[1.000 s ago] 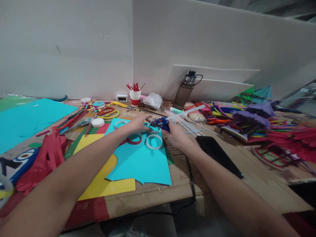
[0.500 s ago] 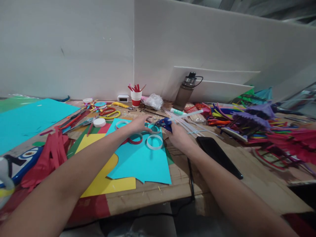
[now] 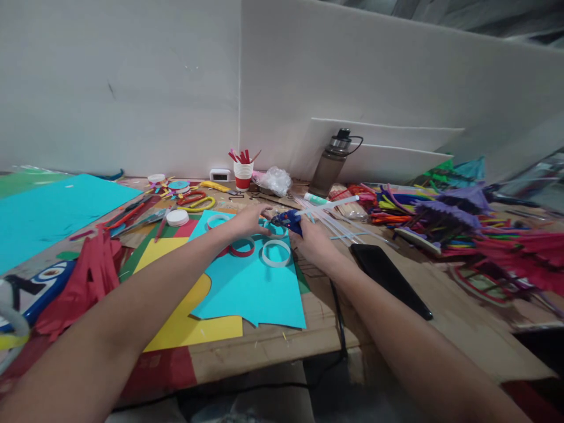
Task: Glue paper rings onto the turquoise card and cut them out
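Blue hot-glue gun (image 3: 288,221), with a clear glue stick (image 3: 337,202) projecting from its rear, is clenched in the right hand (image 3: 311,239) over the far edge of the cyan paper sheet (image 3: 253,291). Its long axis runs roughly left to right: nozzle toward the left hand (image 3: 249,221), stick trailing away to the right and slightly farther off. A black cord (image 3: 339,320) drops from the right hand's near side toward the table edge.

Left hand lies flat, fingers spread, pressing on a pale plastic ring (image 3: 275,228) just left of the nozzle; whether it pinches the ring cannot be told. That ring sits between the two hands, touching or nearly touching the nozzle tip. The right hand carries the tool; the left is nearer the ring.

A white ring (image 3: 276,253) lies just nearer than the grip, a red ring (image 3: 241,247) to its left. A black phone (image 3: 390,279) rests right of the right forearm.
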The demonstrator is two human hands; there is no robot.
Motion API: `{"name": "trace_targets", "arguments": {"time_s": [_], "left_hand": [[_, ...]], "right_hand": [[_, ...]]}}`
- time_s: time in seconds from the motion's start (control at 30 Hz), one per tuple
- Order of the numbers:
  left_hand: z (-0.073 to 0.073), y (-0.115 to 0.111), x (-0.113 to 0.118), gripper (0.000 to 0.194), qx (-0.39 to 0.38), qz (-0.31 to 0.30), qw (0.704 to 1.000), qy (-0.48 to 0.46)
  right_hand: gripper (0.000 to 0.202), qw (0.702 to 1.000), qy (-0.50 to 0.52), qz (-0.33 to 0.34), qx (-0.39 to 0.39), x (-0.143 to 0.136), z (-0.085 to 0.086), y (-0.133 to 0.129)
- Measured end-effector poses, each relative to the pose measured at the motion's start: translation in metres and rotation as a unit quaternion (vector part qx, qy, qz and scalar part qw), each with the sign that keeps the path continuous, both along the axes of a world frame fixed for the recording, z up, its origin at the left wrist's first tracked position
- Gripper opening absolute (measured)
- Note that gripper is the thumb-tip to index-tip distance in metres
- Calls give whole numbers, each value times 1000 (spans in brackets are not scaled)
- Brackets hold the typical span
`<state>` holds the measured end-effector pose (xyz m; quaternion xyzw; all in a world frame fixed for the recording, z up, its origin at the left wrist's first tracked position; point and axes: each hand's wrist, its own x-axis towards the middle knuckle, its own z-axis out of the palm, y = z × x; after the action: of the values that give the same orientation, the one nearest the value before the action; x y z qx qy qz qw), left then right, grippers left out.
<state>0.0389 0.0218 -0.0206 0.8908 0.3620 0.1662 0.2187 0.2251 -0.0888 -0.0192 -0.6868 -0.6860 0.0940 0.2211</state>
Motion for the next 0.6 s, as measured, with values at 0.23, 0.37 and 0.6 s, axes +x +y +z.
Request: {"name": "trace_targets", "arguments": {"time_s": [0.23,0.37,0.6], "left_hand": [[1,-2,1,78,-20,3,1000,-15],[-1,0,1,77,-22,1,1000,-15],[-1,-1,1,78,-19,-3,1000,-17]], "right_hand": [[34,999,-51,-10,-2,5,5,-7],[33,996,-85,-25,-9,7,6,-12],[33,998,-57,-10,-8,1,4,-3]]}}
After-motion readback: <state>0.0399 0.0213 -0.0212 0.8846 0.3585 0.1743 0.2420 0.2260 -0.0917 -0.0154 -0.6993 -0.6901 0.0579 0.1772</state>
